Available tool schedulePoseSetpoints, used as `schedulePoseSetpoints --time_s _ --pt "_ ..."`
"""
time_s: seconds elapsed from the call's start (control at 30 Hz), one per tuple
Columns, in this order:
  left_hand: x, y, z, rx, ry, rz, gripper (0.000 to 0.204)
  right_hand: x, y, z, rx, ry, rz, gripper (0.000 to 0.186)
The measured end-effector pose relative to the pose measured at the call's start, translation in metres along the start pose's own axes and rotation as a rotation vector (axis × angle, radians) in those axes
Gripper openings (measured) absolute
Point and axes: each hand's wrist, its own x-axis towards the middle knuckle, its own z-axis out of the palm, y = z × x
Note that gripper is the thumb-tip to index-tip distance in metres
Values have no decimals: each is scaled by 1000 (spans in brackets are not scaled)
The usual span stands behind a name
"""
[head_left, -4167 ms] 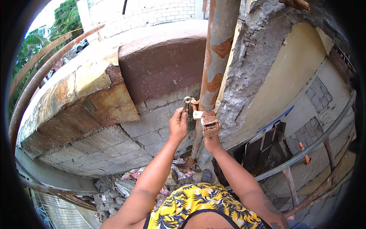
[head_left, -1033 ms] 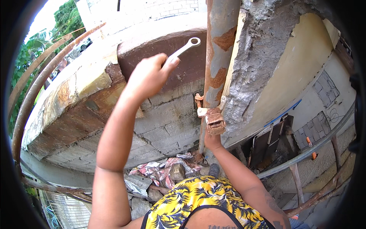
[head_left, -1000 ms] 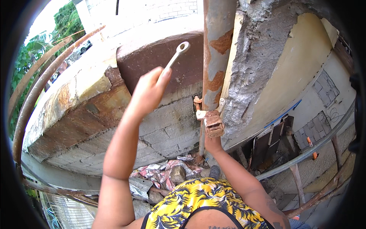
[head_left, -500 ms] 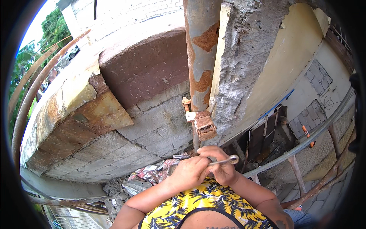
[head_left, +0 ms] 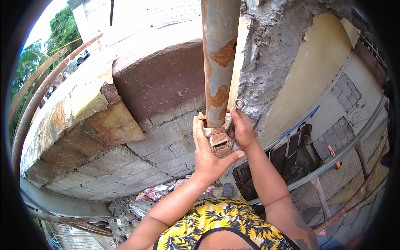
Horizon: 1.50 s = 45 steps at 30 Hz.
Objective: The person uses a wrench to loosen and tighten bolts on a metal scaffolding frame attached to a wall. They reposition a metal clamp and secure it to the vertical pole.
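Our left hand (head_left: 208, 160) spreads wide around the left and lower sides of the rusty clamp (head_left: 218, 135), apparently bracing it at the pole (head_left: 220, 79); our right hand (head_left: 244, 132) grips the wrench (head_left: 238, 110) near the pole's right edge, probably to leave its ring end free.

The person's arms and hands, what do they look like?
The left hand and right hand wear no gloves. The top is sleeveless, yellow with dark and white leaves and dark edging. The right upper arm has dark tattoos.
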Motion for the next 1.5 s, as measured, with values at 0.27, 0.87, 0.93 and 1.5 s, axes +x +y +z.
schedulePoseSetpoints --time_s 0.27,0.87,0.93,1.5 --pt "14 -10 -15 -86 19 63 107 -11 26 38 -218 433 -334 50" --pt "12 5 -17 -221 54 -129 99 40 5 -13 219 -372 153 53" --pt "13 -3 -19 -152 38 -45 90 56 -7 -4 212 -447 143 53" --pt "99 -91 -58 -1241 -531 -466 102 20 31 39 -241 268 -307 56"
